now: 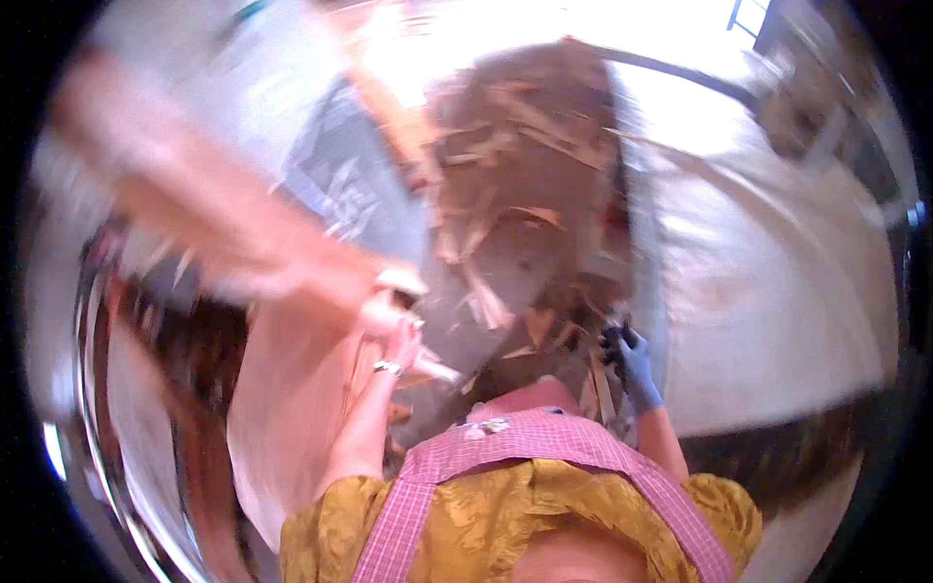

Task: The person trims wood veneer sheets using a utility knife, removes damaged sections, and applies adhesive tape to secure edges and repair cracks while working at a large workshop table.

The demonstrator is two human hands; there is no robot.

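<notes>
My left hand (400, 342), bare with a bracelet at the wrist, closes on the near end of a long reddish-brown wooden plank (233, 219). The plank slants up to the far left and is smeared by motion. A pale end of it shows just above my fingers. My right hand (630, 358) wears a blue-grey glove with dark fingers. It hangs low beside the near left edge of a pale, flat-topped stack (758, 291). Its fingers look bent, but blur hides whether anything is in them.
Wood offcuts and splinters (525, 126) litter the brown floor ahead, with more scraps (554, 325) close to my feet. At the left lie a grey sheet (350, 165) and a pinkish-tan stack (292, 408). A dark strap-like strip (680, 73) runs along the bright far right.
</notes>
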